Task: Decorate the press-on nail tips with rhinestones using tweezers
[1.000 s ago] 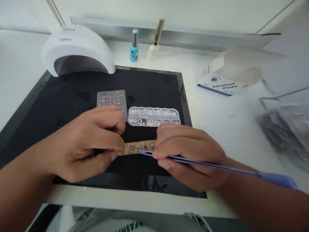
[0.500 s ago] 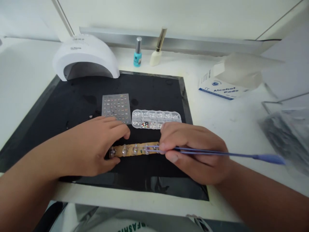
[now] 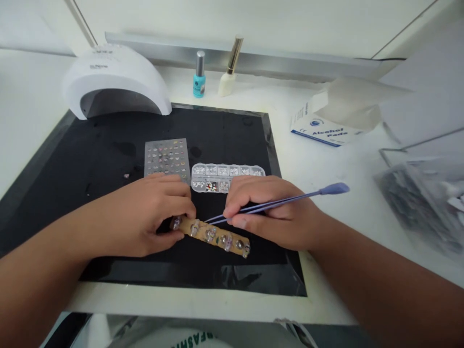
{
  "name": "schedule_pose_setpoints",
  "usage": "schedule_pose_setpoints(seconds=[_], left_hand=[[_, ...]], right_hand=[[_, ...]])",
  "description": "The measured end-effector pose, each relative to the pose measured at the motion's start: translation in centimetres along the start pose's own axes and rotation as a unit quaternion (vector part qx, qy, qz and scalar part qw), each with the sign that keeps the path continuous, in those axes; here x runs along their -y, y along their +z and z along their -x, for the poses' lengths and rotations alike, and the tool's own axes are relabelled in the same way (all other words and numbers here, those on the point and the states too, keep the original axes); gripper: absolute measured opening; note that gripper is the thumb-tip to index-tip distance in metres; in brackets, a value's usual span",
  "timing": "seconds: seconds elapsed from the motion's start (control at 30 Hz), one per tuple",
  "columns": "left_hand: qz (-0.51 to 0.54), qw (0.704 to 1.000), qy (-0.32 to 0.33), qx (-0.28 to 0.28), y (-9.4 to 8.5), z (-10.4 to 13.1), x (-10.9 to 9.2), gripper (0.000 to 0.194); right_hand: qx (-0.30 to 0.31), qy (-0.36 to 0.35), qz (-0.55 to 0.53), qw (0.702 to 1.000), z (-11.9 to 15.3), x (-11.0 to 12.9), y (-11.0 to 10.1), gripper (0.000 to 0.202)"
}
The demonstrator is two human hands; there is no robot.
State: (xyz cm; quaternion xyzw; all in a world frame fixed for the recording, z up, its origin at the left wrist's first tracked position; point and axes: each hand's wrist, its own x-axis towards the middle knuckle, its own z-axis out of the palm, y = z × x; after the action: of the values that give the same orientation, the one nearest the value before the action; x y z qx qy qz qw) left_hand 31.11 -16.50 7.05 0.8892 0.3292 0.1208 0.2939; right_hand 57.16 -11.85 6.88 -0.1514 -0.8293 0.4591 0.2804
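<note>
A tan strip carrying several decorated press-on nails lies slanted over the black mat, its right end nearer me. My left hand pinches the strip's left end between thumb and fingers. In my right hand is a pair of purple tweezers, gripped like a pen, with the tips beside the strip's upper edge near its second nail. Whether the tips hold anything is too small to tell. Just behind my right fingers lies a clear compartment case of small rhinestones, partly covered by that hand.
A sticker sheet rests on the black mat behind my left hand. At the back stand a white nail lamp, a turquoise polish bottle and a cream one. An alcohol pads box and a clear container are at right.
The strip has turned from nearly level to slanting, its right end swung toward me. The tweezers have tilted, their rear end higher, and their tips have moved off the strip's face to its upper edge.
</note>
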Motion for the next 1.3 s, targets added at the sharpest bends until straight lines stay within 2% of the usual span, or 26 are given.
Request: schedule_pose_setpoints(seconds=[0.17, 0.83, 1.3], left_hand=[[0.016, 1.000, 0.013, 0.006, -0.13, -0.16, 0.05, 0.018], [0.018, 0.999, 0.021, 0.020, -0.27, -0.44, 0.42, 0.018], [0.036, 0.999, 0.009, 0.035, -0.30, -0.69, 0.45, 0.019]], right_hand=[[0.027, -0.020, -0.008, 0.999, 0.13, -0.03, 0.03, 0.008], [0.051, 0.024, 0.006, 0.998, -0.23, 0.16, -0.34, 0.009], [0.060, 0.012, -0.001, 0.998, -0.20, -0.10, -0.38, 0.012]])
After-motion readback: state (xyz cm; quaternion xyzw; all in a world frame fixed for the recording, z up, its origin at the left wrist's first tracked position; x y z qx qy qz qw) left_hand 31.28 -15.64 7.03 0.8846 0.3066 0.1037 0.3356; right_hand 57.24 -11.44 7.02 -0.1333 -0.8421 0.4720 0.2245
